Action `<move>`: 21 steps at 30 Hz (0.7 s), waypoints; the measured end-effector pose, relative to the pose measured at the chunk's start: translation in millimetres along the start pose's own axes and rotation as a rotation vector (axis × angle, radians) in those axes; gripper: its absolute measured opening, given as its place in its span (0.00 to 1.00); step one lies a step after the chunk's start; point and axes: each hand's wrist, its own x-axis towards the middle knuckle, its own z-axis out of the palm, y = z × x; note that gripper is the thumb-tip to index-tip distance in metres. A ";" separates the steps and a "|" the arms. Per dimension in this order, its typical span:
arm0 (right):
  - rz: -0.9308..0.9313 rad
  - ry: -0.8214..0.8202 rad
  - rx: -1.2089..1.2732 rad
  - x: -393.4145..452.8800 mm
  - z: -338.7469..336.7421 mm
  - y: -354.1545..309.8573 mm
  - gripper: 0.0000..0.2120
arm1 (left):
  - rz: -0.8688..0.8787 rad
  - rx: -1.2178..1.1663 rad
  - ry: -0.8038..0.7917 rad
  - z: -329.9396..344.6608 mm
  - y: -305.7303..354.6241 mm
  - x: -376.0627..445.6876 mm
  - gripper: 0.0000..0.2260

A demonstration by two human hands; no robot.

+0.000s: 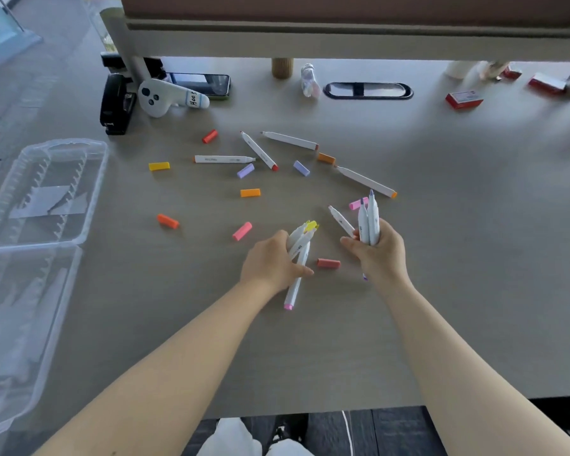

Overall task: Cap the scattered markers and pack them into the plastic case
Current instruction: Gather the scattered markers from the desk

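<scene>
Both hands grasp markers: left hand (273,258) a yellow-tipped bundle, right hand (377,250) three uncapped ones. A coral cap (328,263) lies between them, long axis crosswise, roughly equidistant.

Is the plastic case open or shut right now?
Open: the plastic case lies spread flat at the table's left edge, no markers inside.

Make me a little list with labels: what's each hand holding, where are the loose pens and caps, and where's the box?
left hand: grips a bunch of white markers, one with a yellow tip
right hand: grips white markers with purple tips
loose markers: four on the table, uncapped at one end, e.g.
loose caps: scattered, orange, yellow, purple, pink
plastic case: open, far left, no markers inside
</scene>
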 end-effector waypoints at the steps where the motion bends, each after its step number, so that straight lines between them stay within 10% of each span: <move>1: -0.004 0.004 -0.008 2.0 -2.1 2.7 0.15 | -0.014 0.026 0.010 1.0 1.5 1.1 0.20; 12: -0.051 0.020 -0.534 26.3 -0.1 8.1 0.11 | -0.042 -0.203 0.071 -18.4 8.9 11.6 0.09; 21: -0.034 -0.045 -0.471 35.0 6.8 -11.4 0.09 | -0.061 -0.338 0.112 -32.8 11.7 31.2 0.13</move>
